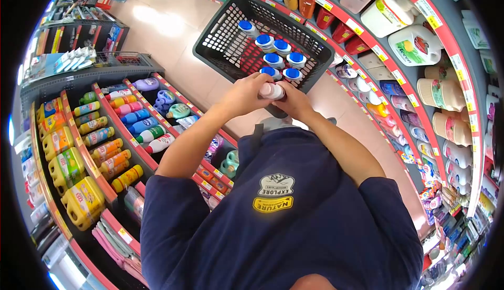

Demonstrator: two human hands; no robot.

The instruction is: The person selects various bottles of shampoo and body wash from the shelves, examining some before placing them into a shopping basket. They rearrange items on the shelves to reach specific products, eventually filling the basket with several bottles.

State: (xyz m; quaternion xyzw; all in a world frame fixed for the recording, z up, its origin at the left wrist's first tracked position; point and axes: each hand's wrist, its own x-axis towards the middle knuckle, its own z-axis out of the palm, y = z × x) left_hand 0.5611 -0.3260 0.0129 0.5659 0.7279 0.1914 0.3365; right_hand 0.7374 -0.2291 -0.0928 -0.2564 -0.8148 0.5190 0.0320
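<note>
In front of my body, both hands meet around a small bottle with a pale pinkish-white cap (272, 91). My left hand (247, 95) wraps its left side, and my right hand (295, 100) holds it from the right. The bottle is just over the near edge of a black perforated basket (210, 56). Inside the basket stand several white bottles with blue caps (282, 45), grouped toward the right and near side. My hands cover most of the held bottle.
Shelves of bottles and yellow jugs (84, 202) rise on the left. On the right, curved shelves hold large white jugs (415, 45) and other bottles, close beside the basket. Pale floor tiles (178, 80) show between the left shelves and the basket.
</note>
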